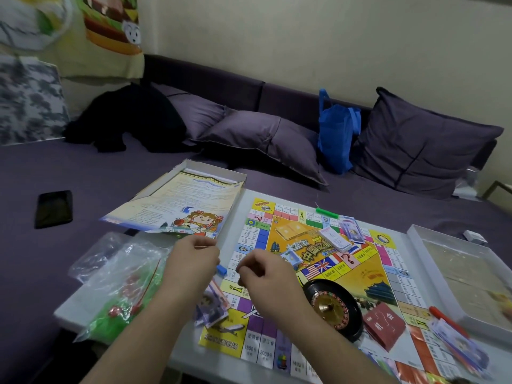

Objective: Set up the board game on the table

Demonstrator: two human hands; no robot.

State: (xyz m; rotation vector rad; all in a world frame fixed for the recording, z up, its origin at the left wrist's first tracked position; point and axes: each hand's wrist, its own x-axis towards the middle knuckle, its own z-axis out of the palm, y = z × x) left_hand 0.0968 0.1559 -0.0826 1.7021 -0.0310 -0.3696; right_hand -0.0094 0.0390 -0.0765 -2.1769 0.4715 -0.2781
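Far left on the purple couch lies a phone (54,208). Next, a bag (122,284) of green pieces at the table (69,309) edge. Left hand (194,261) curled above a blue piece (221,270); whether it grasps anything, can't tell. Right hand (263,275) curled too, grip unclear, over the board (360,275). Roulette wheel (332,309) near right.

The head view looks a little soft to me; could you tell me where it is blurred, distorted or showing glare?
Head view: both hands, left hand and right hand, are motion-blurred; wide-angle bending tilts the sofa; the plastic bag shows glare; the room light is dim and even.
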